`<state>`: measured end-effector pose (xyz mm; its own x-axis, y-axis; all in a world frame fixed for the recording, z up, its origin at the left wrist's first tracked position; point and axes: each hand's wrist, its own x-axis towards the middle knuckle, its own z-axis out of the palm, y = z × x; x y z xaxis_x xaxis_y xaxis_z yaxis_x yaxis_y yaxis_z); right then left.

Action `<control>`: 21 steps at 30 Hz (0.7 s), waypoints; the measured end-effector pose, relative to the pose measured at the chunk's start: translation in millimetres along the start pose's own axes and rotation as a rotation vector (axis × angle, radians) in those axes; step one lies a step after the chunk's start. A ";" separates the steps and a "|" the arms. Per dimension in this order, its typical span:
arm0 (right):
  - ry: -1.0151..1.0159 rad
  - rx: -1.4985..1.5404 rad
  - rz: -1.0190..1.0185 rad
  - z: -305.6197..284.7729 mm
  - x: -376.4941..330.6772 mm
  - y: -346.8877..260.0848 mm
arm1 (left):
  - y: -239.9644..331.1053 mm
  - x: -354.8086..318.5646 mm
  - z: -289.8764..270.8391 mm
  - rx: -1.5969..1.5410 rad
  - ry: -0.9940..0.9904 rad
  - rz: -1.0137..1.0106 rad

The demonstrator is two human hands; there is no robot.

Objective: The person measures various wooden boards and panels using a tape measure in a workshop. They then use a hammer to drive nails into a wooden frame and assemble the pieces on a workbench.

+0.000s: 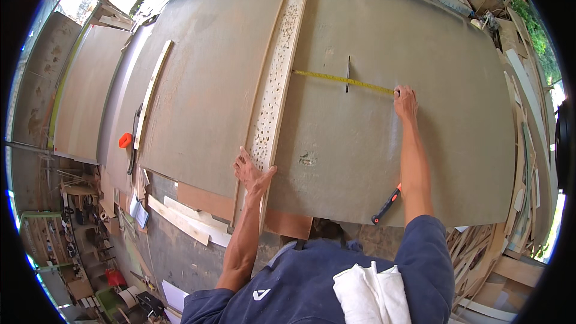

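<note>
A long narrow wooden strip (277, 78) with many small holes lies lengthwise on a large grey table (372, 144). My left hand (251, 171) presses flat on the strip's near end, fingers spread. A yellow tape measure blade (342, 81) stretches from the strip's right edge across the table to my right hand (405, 101), which holds the tape's case end down on the surface. The tape crosses a thin dark saw slot (347, 73) in the table.
A tool with an orange and black handle (387, 204) lies at the table's near edge. A thin wooden batten (151, 93) and an orange object (125, 140) sit at the left. Offcuts and boards pile up at right (522, 162) and below left (186, 219).
</note>
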<state>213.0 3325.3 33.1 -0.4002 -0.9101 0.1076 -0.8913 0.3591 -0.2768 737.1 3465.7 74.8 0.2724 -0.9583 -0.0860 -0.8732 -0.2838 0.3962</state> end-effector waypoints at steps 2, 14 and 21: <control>0.005 -0.009 -0.009 -0.2 4.5 -4.2 | 5.5 -1.3 -3.8 0.010 -0.024 -0.008; 0.021 -0.013 0.067 -0.4 -2.5 -10.8 | 1.9 1.5 7.4 0.058 -0.019 -0.028; 0.111 0.020 0.019 3.3 -3.6 -6.1 | 0.9 -1.7 10.7 -0.001 0.003 0.000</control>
<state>220.6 3325.7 31.2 -0.4390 -0.8743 0.2070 -0.8795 0.3709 -0.2983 731.5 3466.7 65.5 0.2736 -0.9583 -0.0828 -0.8730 -0.2835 0.3969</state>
